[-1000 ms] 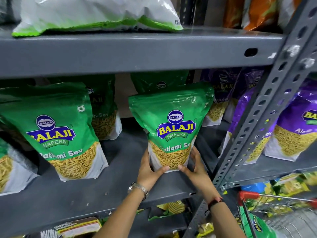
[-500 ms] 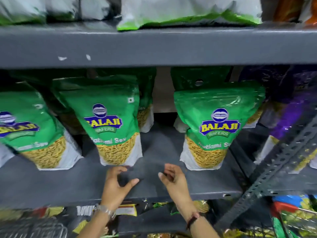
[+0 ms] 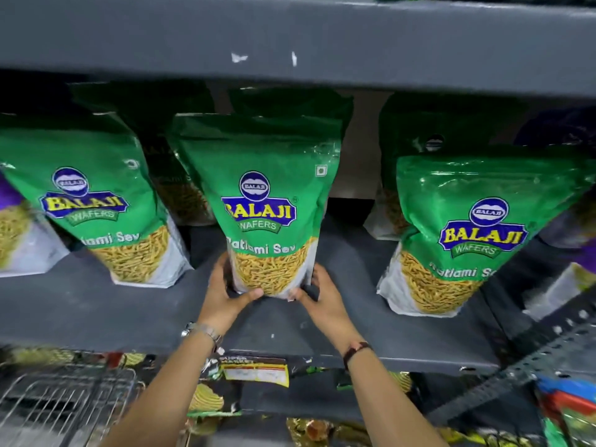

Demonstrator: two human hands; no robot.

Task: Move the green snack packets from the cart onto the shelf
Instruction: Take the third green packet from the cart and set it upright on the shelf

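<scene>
Three green Balaji Ratlami Sev packets stand upright along the grey metal shelf (image 3: pixel 96 311). My left hand (image 3: pixel 225 291) and my right hand (image 3: pixel 322 295) grip the bottom corners of the middle packet (image 3: pixel 264 201), which rests on the shelf. A second green packet (image 3: pixel 93 204) stands to its left and a third green packet (image 3: pixel 467 233) to its right, both untouched. More green packets stand in shadow behind them. A corner of the wire cart (image 3: pixel 64 401) shows at the lower left.
The shelf above (image 3: pixel 290 37) overhangs the packet tops. Purple packets (image 3: pixel 574 175) sit at the far right and far left. A perforated steel upright (image 3: pixel 548 346) slants across the lower right. The lower shelf holds yellow and dark snack packs (image 3: pixel 254 369).
My hands let go of the right packet, moved left with fingers apart, and now hold the middle packet's base. The view has shifted left and closer.
</scene>
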